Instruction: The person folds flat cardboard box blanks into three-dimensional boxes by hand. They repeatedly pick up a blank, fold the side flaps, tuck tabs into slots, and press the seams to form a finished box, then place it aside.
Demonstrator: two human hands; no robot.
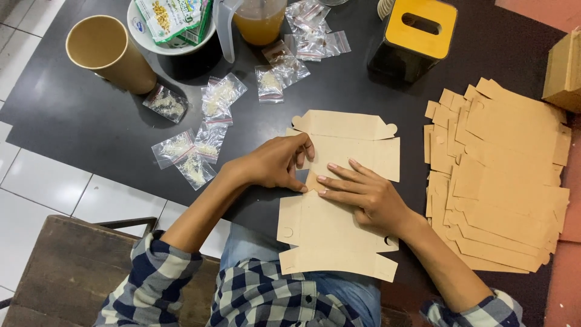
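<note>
From the head view, both hands work on one flat brown card blank (339, 200) that lies on the dark tabletop (91, 121), its near end hanging over the edge toward the person's lap. The left hand (275, 163) has its grip closed in a pinch on a small flap at the blank's left edge, thumb low and fingers curled over the fold. The right hand (363, 192) lies flat with its grip spread apart, fingers straight and pressed onto the card, their tips pointing at the left hand's pinch and almost touching it. Just beyond the pinch the far half of the blank runs on to a panel with rounded ears. Well to the right of the right hand sits a fanned stack of blanks (502, 181) of the same brown card. To the left of the left hand, small clear bags (193, 151) with pale contents are scattered, and more lie farther off beyond it. Past those bags stand a paper cup (109, 51), a white bowl (142, 36) holding a green packet, and a jug (257, 21) of orange liquid. Beyond the right hand stands a black box with a yellow slotted lid (417, 27).
</note>
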